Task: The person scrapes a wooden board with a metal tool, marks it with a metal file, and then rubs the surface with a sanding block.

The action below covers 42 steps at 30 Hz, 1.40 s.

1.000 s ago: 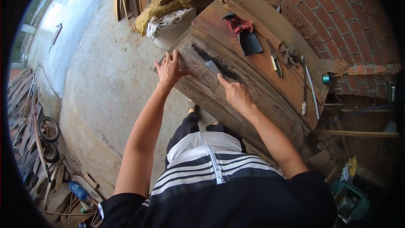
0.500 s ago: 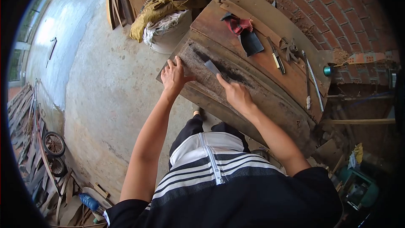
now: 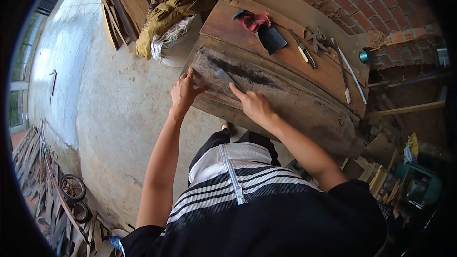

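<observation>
A long, weathered wooden board (image 3: 304, 112) lies on the bench, with a blackened streak along its upper face. My right hand (image 3: 257, 107) is closed around a flat metal scraper (image 3: 223, 76), index finger stretched along it. Its blade lies against the board just on my side of the dark streak; the handle is hidden in my hand. At the board's left end, my left hand (image 3: 183, 91) rests on the near edge, fingers extended and thumb apart.
On the workbench (image 3: 221, 24) behind the board are a red-and-black cloth (image 3: 252, 21), a dark flat sheet (image 3: 271, 40), a utility knife (image 3: 303, 53) and a metal ruler (image 3: 350, 71). A stuffed sack (image 3: 173, 47) stands left of the bench; a brick wall (image 3: 352, 2) rises behind.
The view has shifted slightly. My right hand has drawn the scraper a little toward me, off the dark streak. My left hand keeps its place on the board's edge.
</observation>
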### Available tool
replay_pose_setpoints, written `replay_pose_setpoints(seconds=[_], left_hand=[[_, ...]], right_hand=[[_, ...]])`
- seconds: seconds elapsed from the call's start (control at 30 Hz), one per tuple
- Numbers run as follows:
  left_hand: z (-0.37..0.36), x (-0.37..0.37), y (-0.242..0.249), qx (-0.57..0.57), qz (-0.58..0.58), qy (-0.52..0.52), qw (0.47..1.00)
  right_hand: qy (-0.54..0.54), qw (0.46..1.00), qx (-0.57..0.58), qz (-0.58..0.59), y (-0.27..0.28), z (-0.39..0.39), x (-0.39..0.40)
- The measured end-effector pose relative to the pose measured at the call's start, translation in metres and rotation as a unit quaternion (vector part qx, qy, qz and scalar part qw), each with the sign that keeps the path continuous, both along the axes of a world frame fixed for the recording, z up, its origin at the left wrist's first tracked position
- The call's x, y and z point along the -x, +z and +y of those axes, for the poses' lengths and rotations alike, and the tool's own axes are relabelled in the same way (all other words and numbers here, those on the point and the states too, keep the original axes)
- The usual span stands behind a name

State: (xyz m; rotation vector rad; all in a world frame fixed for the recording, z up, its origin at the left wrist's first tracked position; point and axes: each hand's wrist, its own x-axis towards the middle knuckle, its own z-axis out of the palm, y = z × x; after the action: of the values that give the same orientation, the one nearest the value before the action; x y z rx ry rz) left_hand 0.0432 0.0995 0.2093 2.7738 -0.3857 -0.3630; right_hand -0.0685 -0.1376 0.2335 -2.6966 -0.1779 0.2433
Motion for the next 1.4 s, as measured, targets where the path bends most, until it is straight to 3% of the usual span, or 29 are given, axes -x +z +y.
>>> replay_pose_setpoints(seconds=[0.1,0.27,0.37,0.43,0.5,0.63,0.7,0.83,0.9,1.1,1.2,1.33,1.4], left_hand=[[0.002,0.001,-0.005,0.024,-0.025,-0.002,0.999],[0.003,0.001,0.005,0.026,0.003,0.004,1.000],[0.024,-0.005,-0.022,0.127,-0.084,-0.050,0.987],[0.037,-0.011,-0.031,0.181,0.003,0.012,0.983],[0.040,-0.012,-0.028,0.159,0.004,0.004,0.987],[0.042,-0.016,-0.031,0.201,0.045,0.033,0.978],[0.045,-0.023,-0.032,0.201,0.059,0.019,0.978],[0.056,-0.030,-0.040,0.221,0.089,-0.021,0.971],[0.048,-0.026,-0.040,0.250,0.142,0.084,0.954],[0.049,-0.017,-0.069,0.424,0.116,0.143,0.887],[0.050,-0.019,-0.063,0.456,0.164,0.157,0.861],[0.052,-0.017,-0.052,0.424,0.213,0.135,0.870],[0.049,-0.015,-0.051,0.518,0.265,0.199,0.789]], right_hand=[[0.000,0.999,0.008,0.038,0.012,0.004,0.005],[0.006,1.000,0.018,-0.008,0.005,0.039,-0.070],[0.001,1.000,0.027,-0.016,0.004,0.033,-0.056],[0.013,0.999,0.031,-0.023,0.007,0.022,-0.025],[0.021,0.998,0.043,0.040,0.014,0.012,0.004],[0.016,0.996,0.033,0.082,0.019,0.021,-0.015],[0.000,1.000,0.005,-0.006,0.005,0.037,-0.055],[-0.008,1.000,0.024,-0.008,0.002,0.051,-0.080],[0.015,1.000,0.019,-0.017,0.001,0.036,-0.056],[0.021,0.996,0.037,0.075,0.019,0.010,0.013],[0.004,1.000,0.016,-0.005,0.003,0.034,-0.029],[-0.011,0.999,-0.018,-0.026,-0.009,0.052,-0.065],[0.018,0.999,-0.014,-0.025,-0.007,0.036,-0.045]])
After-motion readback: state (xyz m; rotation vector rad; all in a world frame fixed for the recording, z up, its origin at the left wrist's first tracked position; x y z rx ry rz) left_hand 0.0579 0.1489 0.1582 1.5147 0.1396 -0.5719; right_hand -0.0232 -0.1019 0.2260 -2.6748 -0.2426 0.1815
